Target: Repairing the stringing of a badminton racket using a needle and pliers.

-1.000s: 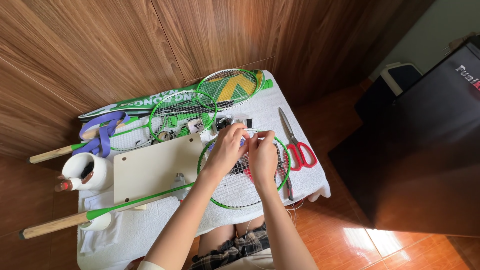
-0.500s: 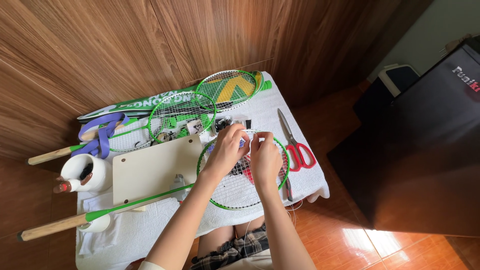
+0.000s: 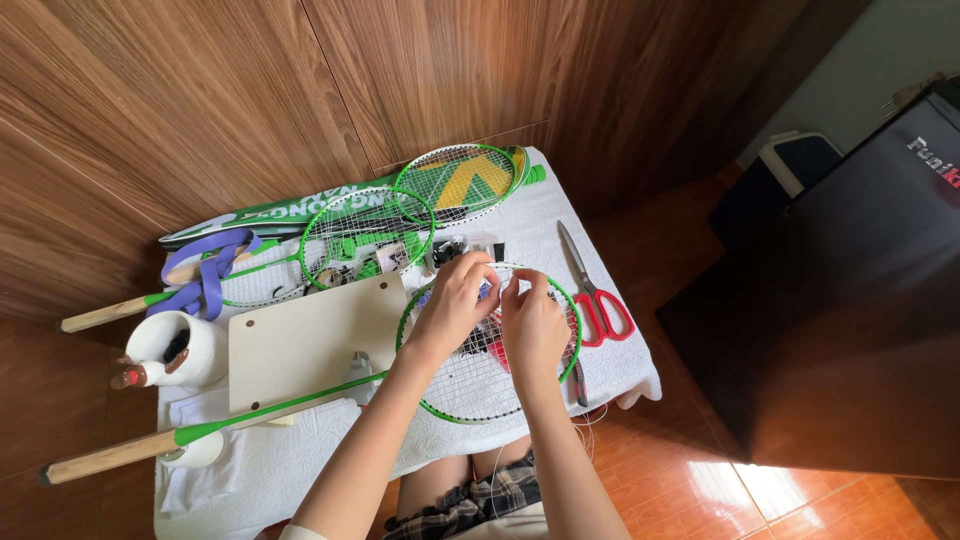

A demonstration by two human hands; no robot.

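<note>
Little has changed since a moment ago: your left hand (image 3: 455, 300) and right hand (image 3: 532, 325) stay on the green-framed badminton racket (image 3: 470, 385) at the white-clothed table's near edge (image 3: 330, 455), fingers pinching its white strings, beside the red-handled scissors (image 3: 598, 300).

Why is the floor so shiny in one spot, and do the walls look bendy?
Head view: light glares off the glossy floor at the lower right; the wide lens bows the wood wall; both hands, left hand and right hand, and the green racket look sharp.
</note>
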